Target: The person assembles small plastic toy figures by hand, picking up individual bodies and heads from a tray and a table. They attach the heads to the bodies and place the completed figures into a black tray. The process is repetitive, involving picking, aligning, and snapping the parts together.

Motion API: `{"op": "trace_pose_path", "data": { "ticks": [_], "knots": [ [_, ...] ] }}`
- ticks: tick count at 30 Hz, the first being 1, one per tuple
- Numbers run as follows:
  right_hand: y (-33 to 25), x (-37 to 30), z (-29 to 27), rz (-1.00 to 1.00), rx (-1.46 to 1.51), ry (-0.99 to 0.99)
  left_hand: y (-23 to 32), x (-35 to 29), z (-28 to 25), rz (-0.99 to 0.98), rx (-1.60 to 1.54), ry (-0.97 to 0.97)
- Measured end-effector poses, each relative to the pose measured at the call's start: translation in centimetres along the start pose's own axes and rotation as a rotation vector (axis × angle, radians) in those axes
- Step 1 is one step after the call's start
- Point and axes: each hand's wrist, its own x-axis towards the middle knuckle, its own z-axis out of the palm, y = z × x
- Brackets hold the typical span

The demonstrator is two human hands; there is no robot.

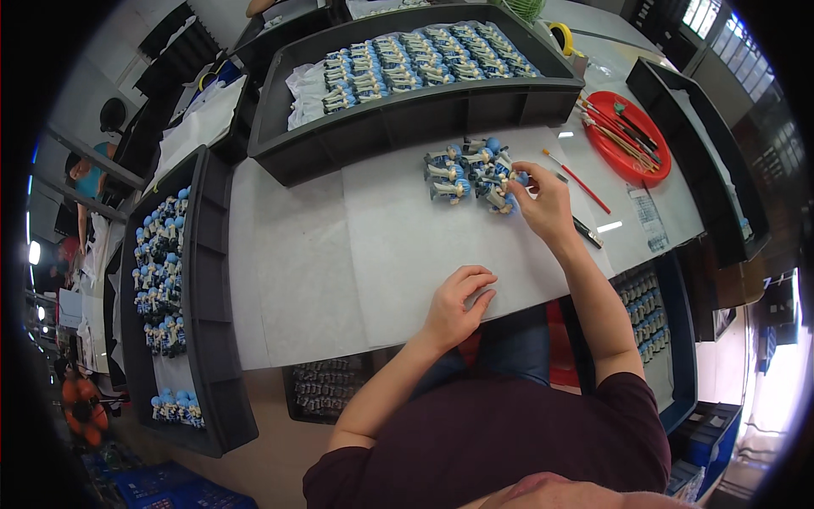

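Note:
Several small figurines with blue hair and blue-and-white clothing (449, 190) lie in a loose cluster on the white sheet (398, 246) covering the table. At the cluster's right side, my right hand (545, 204) has thumb and fingers pinched around one figurine (521, 179), whose blue head shows between them. Closer to me, by the table's front edge, my left hand (461, 304) rests with loosely bent fingers apart and nothing in it. A thin red-handled paintbrush (585, 187) and a dark pen-like tool (587, 232) lie just right of my right hand.
A dark crate (415, 114) of figurines in rows stands behind the cluster. Another crate (208, 288) with figurines flanks the left. Brushes lie in a red round tray (657, 174) on the right, beside a dark crate (721, 195). A person (89, 174) is far left.

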Motion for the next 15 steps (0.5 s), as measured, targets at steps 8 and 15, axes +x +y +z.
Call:
{"op": "trace_pose_path", "data": {
  "ticks": [8,15],
  "knots": [
    [-5.6,-3.5,-1.2,-0.03,0.559,-0.375,1.3,0.6,-3.8,-0.378,-0.668,0.243],
    [-5.9,-5.1,3.1,0.116,0.621,-0.517,-0.1,0.9,-5.7,-0.488,-0.897,0.117]
  ]
}}
